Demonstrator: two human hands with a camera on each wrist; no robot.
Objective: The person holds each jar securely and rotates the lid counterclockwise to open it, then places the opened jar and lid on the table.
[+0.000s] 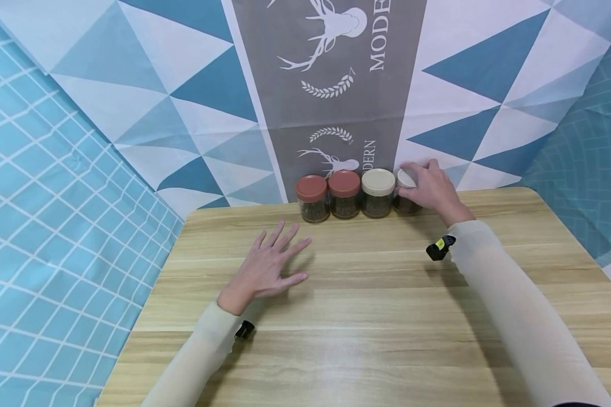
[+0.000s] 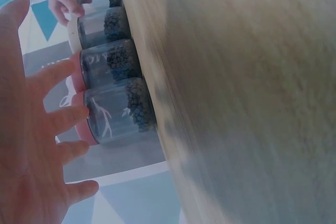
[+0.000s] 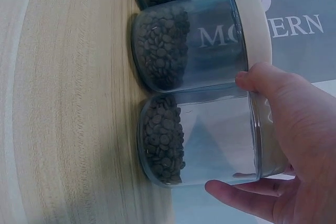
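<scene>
Four would-be look-alike glass jars are avoided here in count; several stand side by side in a row at the table's back edge, each partly filled with small dark pieces. Two have red lids: the leftmost jar point(image 1: 313, 198) and the red-lidded jar point(image 1: 344, 194) beside it. A cream-lidded jar point(image 1: 378, 192) follows. At the right end, the white-lidded jar point(image 3: 210, 135) stands upright against its neighbour. My right hand point(image 1: 434, 191) grips its lid, thumb on one side and fingers on the other. My left hand point(image 1: 267, 263) is held over the table with fingers spread, holding nothing.
The wood-grain table point(image 1: 331, 328) spreads in front of the jars. Behind it rises a patterned cloth backdrop point(image 1: 377, 113) with deer prints and triangles. A blue checked cloth point(image 1: 56, 243) hangs at the left, and a teal cloth point(image 1: 590, 169) at the right.
</scene>
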